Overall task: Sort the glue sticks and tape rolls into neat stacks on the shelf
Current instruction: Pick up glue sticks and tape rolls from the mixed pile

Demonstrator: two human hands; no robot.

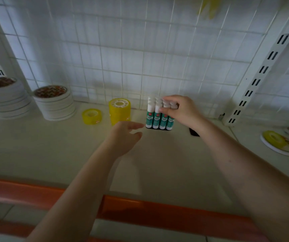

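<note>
A person's right hand [180, 110] curls over the white caps of a block of glue sticks [159, 116] standing upright at the back of a cream shelf [157, 163], thumb & fingers pinching the caps on the block's right side, while the left hand [126, 135] hovers released, fingers relaxed, just left of the block's base & apparently not touching it. The sticks stand in tight rows on what looks like a dark tray, so the glue side of the job appears nearly done; whether the hand is seating a last stick or just squaring the block can't be told. Tape looks less settled: a tall yellow tape stack [119, 110] stands just left of the glue, a single yellow roll [92, 116] lies apart beside it & prob. still needs stacking, and two piles of white tape rolls [54, 103] sit farther left, fairly even. At far right, beyond the slotted upright [255, 82], loose rolls [279, 142] lie jumbled, likely still to sort. A small dark object [194, 132] lies by the right wrist, partly hidden, identity unclear. A wire grid [140, 49] backs the shelf close behind the glue, leaving little room at the rear; an orange strip [157, 212] edges the front.
</note>
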